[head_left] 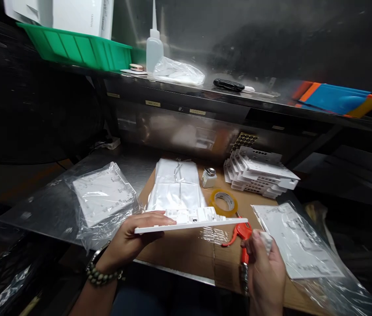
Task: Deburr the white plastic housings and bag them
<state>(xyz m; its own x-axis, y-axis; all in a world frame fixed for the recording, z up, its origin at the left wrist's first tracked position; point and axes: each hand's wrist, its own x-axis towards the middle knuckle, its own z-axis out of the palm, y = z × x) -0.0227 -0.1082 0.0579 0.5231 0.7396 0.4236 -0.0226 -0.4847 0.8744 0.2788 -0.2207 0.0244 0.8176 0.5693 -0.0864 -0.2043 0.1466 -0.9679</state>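
Note:
My left hand [136,232] grips the left end of a white plastic panel [192,221], thumb above and fingers beneath. The panel is held nearly edge-on above the cardboard, its moulded parts facing up and away. My right hand [266,267] is closed around a small white wad [266,240] that looks like cloth; most of it is hidden in the fingers. Just left of that hand lies a red air blow gun [243,232], partly covered by the panel and my fingers. Behind the panel rests a stack of clear plastic bags [177,184].
Bagged white panels lie at left [103,193] and right [299,241]. A tape roll [223,202], a small metal-capped bottle [209,177] and stacked white panels [260,171] stand behind. Overhead, a shelf [186,90] carries a green bin [80,48] and a squeeze bottle [154,50].

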